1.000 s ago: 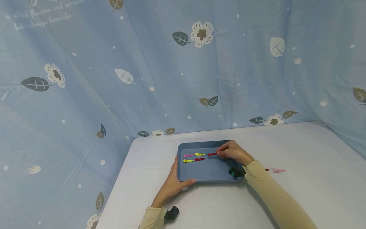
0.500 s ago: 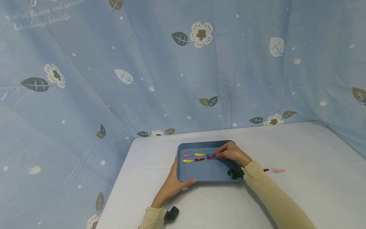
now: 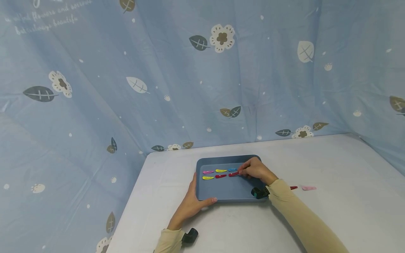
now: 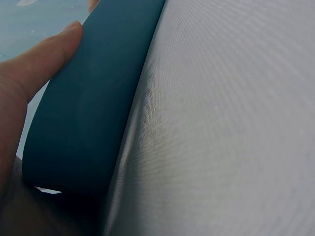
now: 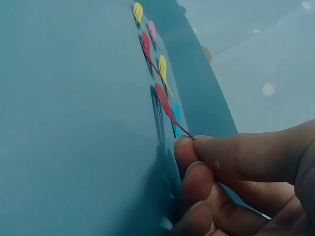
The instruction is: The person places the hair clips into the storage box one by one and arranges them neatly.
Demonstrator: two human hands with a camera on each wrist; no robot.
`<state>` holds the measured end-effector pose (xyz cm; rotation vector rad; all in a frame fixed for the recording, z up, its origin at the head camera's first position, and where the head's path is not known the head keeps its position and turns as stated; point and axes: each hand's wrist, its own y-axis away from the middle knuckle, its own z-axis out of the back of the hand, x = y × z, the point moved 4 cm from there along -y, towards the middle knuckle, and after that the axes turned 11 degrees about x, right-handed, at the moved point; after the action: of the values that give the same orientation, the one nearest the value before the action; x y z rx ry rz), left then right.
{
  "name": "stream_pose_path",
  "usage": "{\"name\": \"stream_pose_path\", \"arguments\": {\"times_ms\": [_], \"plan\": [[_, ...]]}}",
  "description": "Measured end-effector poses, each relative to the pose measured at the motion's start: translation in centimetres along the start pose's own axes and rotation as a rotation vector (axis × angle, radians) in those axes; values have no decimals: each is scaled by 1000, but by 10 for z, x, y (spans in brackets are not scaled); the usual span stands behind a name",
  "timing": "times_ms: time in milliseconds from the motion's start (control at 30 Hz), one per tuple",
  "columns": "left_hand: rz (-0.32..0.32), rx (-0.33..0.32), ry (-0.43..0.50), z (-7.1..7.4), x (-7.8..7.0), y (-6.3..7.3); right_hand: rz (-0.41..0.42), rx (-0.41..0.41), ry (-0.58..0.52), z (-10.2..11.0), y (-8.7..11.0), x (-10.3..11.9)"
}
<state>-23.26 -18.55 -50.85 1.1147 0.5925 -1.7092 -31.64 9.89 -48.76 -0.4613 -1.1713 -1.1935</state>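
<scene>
My right hand (image 3: 257, 170) pinches the narrow end of a red snap hair clip (image 5: 164, 101) between thumb and forefinger. The clip's rounded end points left, close over the floor of a blue-grey tray (image 3: 227, 191), just below a blue clip (image 3: 232, 170). To its left in the tray lie a pink clip (image 3: 208, 172), a yellow clip (image 3: 221, 170), another yellow clip (image 3: 208, 178) and another red clip (image 3: 220, 176). My left hand (image 3: 190, 203) holds the tray's near left corner, its thumb (image 4: 61, 46) along the front wall and its fingers at the left side.
On the white tabletop (image 3: 240, 228) right of the tray lie a red clip (image 3: 294, 187), partly behind the right sleeve, and a light pink clip (image 3: 309, 188). A blue patterned curtain (image 3: 177, 77) hangs behind and to the sides of the table.
My right hand has brought the red clip slightly down and left, from over the blue clip to below it, so the blue clip now shows. The left hand and tray have stayed put.
</scene>
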Motion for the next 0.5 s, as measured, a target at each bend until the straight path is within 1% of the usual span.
{"name": "stream_pose_path", "arguments": {"times_ms": [233,500], "plan": [[4,-8,-3,0,0,0,5,-14,12,-2,1,1],[-3,-8,-8,0,0,-1,19,-11,25,-2,3,3]]}}
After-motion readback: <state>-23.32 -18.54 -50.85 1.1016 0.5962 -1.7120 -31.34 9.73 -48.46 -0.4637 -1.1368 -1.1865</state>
